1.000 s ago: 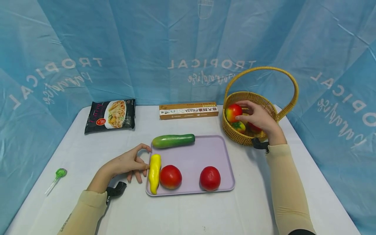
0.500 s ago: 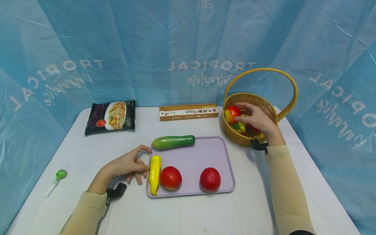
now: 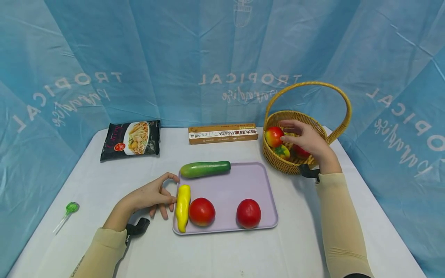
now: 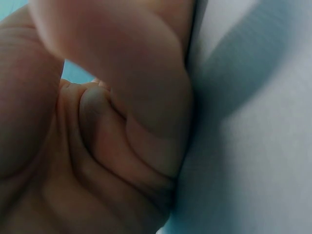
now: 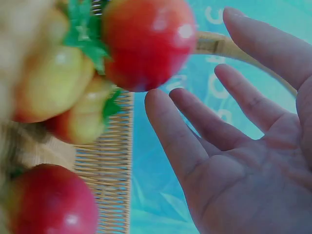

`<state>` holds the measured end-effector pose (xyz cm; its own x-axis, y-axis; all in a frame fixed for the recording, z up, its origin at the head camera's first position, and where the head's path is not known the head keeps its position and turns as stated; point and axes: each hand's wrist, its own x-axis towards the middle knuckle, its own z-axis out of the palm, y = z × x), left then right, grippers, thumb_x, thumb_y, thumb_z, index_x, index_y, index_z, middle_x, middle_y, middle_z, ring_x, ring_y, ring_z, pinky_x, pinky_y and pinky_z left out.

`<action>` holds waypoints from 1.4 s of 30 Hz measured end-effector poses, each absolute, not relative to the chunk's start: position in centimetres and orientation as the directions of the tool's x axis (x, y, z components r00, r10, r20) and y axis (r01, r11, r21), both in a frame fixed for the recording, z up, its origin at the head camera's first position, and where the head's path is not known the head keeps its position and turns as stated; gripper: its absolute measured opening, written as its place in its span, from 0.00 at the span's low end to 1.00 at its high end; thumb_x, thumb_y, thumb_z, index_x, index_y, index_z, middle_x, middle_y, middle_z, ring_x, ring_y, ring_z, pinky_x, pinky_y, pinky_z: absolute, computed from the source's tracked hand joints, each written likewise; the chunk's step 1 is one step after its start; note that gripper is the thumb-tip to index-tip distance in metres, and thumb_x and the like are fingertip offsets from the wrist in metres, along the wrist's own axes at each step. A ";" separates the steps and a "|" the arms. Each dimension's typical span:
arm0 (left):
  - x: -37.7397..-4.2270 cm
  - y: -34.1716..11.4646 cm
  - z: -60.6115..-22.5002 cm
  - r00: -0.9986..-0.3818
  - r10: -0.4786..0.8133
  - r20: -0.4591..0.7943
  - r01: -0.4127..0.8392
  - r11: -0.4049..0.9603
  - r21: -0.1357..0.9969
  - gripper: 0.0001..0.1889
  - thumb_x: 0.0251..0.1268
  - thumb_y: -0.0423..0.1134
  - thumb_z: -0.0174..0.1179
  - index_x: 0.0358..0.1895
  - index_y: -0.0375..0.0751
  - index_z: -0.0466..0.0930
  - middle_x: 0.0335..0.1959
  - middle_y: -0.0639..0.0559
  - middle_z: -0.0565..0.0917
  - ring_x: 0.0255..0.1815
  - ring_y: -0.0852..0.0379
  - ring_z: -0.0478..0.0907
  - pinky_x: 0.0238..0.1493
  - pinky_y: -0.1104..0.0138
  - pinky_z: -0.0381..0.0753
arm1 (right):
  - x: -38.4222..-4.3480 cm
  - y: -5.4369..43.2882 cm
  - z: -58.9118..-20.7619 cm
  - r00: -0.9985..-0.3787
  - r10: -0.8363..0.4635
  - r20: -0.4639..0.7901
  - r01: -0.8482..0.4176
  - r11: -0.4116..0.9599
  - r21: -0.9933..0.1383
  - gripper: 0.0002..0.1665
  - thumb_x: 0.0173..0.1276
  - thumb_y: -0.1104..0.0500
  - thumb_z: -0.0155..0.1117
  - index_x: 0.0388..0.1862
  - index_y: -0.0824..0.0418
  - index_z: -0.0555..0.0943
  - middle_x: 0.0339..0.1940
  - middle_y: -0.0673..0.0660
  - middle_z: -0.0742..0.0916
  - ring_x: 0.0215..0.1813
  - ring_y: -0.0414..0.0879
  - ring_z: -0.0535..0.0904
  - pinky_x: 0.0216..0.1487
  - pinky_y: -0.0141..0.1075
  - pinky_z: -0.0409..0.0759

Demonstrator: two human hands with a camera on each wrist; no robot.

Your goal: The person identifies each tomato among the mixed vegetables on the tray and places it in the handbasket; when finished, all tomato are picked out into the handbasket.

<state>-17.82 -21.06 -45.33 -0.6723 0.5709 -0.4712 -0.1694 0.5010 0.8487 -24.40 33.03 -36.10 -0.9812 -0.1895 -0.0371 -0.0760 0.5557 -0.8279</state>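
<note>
A blue cloth [image 3: 177, 54] hangs behind a white worktop [image 3: 222, 256]. On it stand a round, golden woven basket [image 3: 275, 163], a flat, light purple tray [image 3: 231, 189], a shiny black noodle bag [image 3: 130, 140] and a long brown box [image 3: 223, 134]. The left hand [image 3: 151, 194] has thumb and finger apart, by the tray's left edge. The right hand [image 3: 308, 139] is over the basket, fingers spread, not gripping. The tray holds a long green cucumber [image 3: 205, 169], a thin yellow pepper [image 3: 183, 208] and two round red tomatoes [image 3: 202, 212]. One red-and-yellow round fruit [image 3: 274, 136] sits in the basket, near the right fingertips.
</note>
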 end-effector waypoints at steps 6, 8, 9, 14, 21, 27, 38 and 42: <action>-17.7 -21.0 -45.3 -0.673 0.566 -0.476 -0.171 0.507 0.845 0.35 0.75 0.44 0.65 0.74 0.49 0.52 0.34 0.43 0.91 0.27 0.45 0.92 0.18 0.72 0.78 | -22.8 32.5 -34.1 -0.982 -0.190 0.016 -0.120 0.553 -0.824 0.37 0.76 0.50 0.70 0.80 0.51 0.70 0.80 0.56 0.76 0.81 0.56 0.71 0.79 0.55 0.73; -17.8 -21.0 -45.4 -0.671 0.567 -0.477 -0.171 0.508 0.844 0.35 0.75 0.44 0.65 0.74 0.49 0.53 0.34 0.43 0.91 0.27 0.46 0.92 0.18 0.72 0.78 | -22.2 32.2 -33.4 -0.981 -0.195 0.025 -0.129 0.543 -0.830 0.37 0.76 0.49 0.70 0.80 0.48 0.70 0.80 0.53 0.76 0.80 0.55 0.72 0.77 0.47 0.77; -17.8 -21.0 -45.4 -0.670 0.569 -0.476 -0.169 0.507 0.845 0.35 0.75 0.44 0.65 0.74 0.49 0.53 0.34 0.43 0.91 0.27 0.46 0.92 0.18 0.72 0.78 | -22.0 32.0 -33.2 -0.980 -0.199 0.030 -0.134 0.534 -0.835 0.37 0.76 0.49 0.70 0.80 0.47 0.70 0.79 0.52 0.76 0.80 0.54 0.72 0.75 0.41 0.78; -17.8 -20.9 -45.4 -0.670 0.575 -0.469 -0.162 0.503 0.849 0.35 0.75 0.44 0.65 0.74 0.48 0.52 0.34 0.43 0.90 0.27 0.45 0.92 0.18 0.72 0.78 | -20.5 31.3 -32.3 -0.963 -0.257 0.080 -0.194 0.455 -0.869 0.36 0.76 0.54 0.70 0.79 0.49 0.71 0.78 0.55 0.78 0.78 0.54 0.75 0.62 0.24 0.82; -17.8 -20.9 -45.2 -0.676 0.566 -0.472 -0.160 0.512 0.844 0.36 0.75 0.44 0.65 0.75 0.48 0.52 0.35 0.42 0.90 0.27 0.45 0.91 0.18 0.72 0.77 | -18.6 30.4 -33.2 -0.886 -0.452 0.107 -0.285 0.348 -0.893 0.37 0.74 0.66 0.69 0.79 0.58 0.70 0.76 0.68 0.76 0.74 0.46 0.77 0.63 0.30 0.85; -17.7 -21.0 -45.3 -0.674 0.571 -0.469 -0.158 0.509 0.846 0.35 0.76 0.44 0.65 0.75 0.48 0.52 0.34 0.43 0.90 0.26 0.45 0.91 0.17 0.72 0.77 | -17.4 29.3 -34.9 -0.825 -0.563 0.044 -0.299 0.369 -0.880 0.38 0.72 0.64 0.71 0.78 0.55 0.71 0.77 0.63 0.77 0.78 0.53 0.74 0.72 0.35 0.81; -17.8 -21.1 -45.5 -0.671 0.571 -0.473 -0.162 0.510 0.845 0.35 0.75 0.44 0.65 0.75 0.49 0.52 0.34 0.42 0.90 0.27 0.45 0.92 0.18 0.72 0.78 | -16.8 26.2 -38.9 -0.581 -0.803 -0.134 -0.272 0.346 -0.898 0.41 0.69 0.62 0.74 0.79 0.52 0.71 0.81 0.58 0.73 0.82 0.60 0.68 0.78 0.53 0.76; -17.8 -21.1 -45.4 -0.675 0.571 -0.468 -0.158 0.507 0.847 0.35 0.76 0.44 0.65 0.75 0.49 0.52 0.35 0.42 0.90 0.27 0.45 0.92 0.17 0.72 0.77 | -16.6 25.1 -40.0 -0.496 -0.846 -0.197 -0.281 0.371 -0.885 0.40 0.69 0.61 0.74 0.78 0.53 0.73 0.79 0.54 0.75 0.81 0.46 0.69 0.78 0.49 0.76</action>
<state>-17.79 -21.10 -45.37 -0.6750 0.5706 -0.4678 -0.1583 0.5073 0.8471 -16.58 25.13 -39.98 -0.4956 -0.8459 -0.1971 -0.2805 0.3707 -0.8854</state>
